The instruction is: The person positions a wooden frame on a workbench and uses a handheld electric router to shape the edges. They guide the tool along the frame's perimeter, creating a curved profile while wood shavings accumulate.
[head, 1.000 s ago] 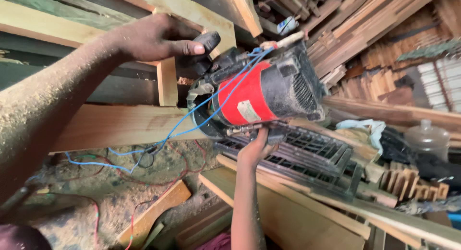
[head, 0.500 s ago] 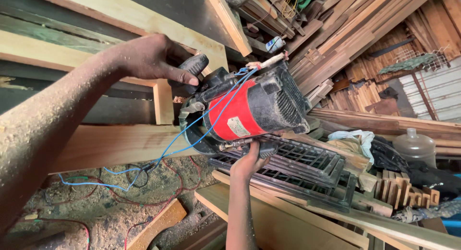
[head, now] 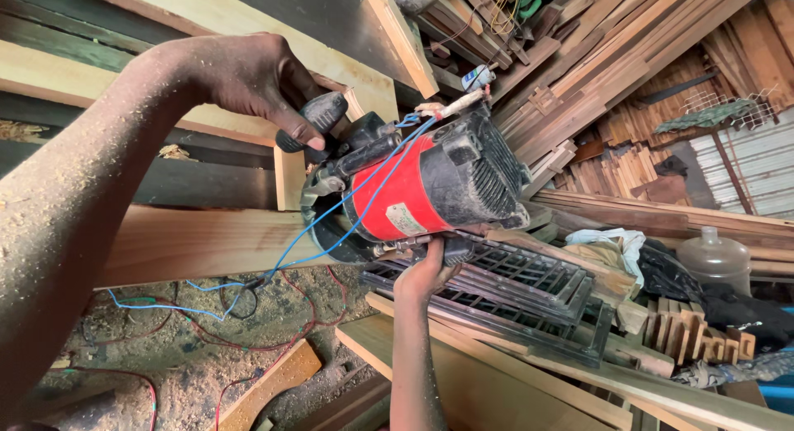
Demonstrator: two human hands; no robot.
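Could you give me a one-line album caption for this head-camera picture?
Two sawdust-dusted hands, left hand and right hand, grip the red and black power tool against pale wooden boards.

One label (head: 407, 220) shows: a pale, roughly rectangular sticker on the red body of the power tool (head: 430, 191), low on its side and tilted with the tool. Its surface is worn and cream-coloured, with faint dark marks too small to make out. It lies just above the right hand (head: 426, 274) that props the tool from below, and well right of the left hand (head: 256, 79) on the black knob. A blue wire (head: 364, 203) crosses the red body just left of the label. No packages, signs or screens appear.
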